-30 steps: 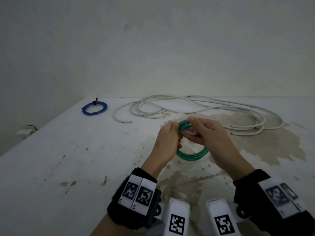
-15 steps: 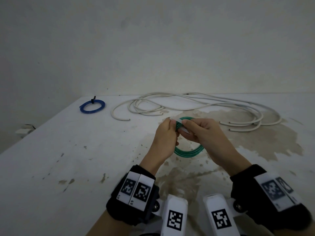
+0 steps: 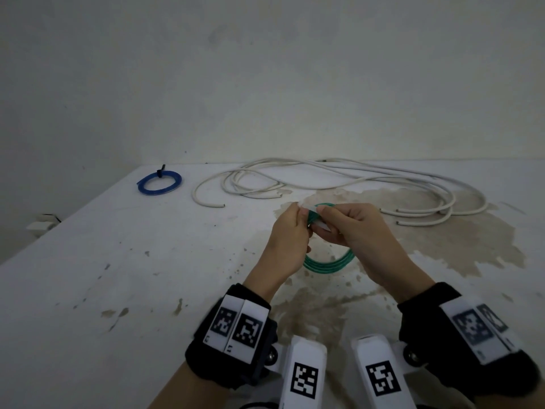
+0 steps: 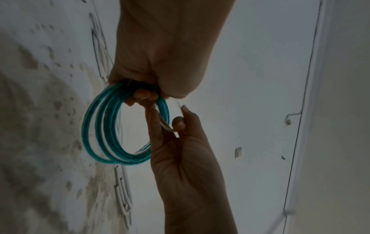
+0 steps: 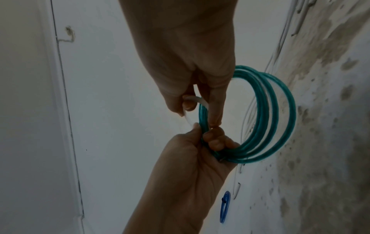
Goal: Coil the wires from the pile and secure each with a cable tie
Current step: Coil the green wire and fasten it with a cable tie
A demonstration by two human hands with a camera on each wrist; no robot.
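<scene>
A green wire coil (image 3: 327,264) hangs above the stained table (image 3: 147,290), held between both hands. My left hand (image 3: 303,219) grips the coil's top bundle, fingers curled round the strands (image 5: 242,158), and its thumb touches the tie's thin end. My right hand (image 3: 324,221) pinches a white cable tie (image 3: 322,224) that crosses the bundle. The left wrist view shows the coil (image 4: 124,160) under my left hand (image 4: 144,95), with the tie (image 4: 166,126) held between the right thumb and finger. In the right wrist view my right hand (image 5: 200,112) holds the tie (image 5: 197,100) looped beside the strands.
A blue coil (image 3: 159,184) bound with a black tie lies at the table's far left corner. Several loose white cables (image 3: 339,178) sprawl along the back edge by the wall. The table's left edge runs diagonally, with a drop beyond it.
The white tie, first seen only under the right thumb, now stretches across the coil's top to the left thumb. Both hands keep their hold on the coil.
</scene>
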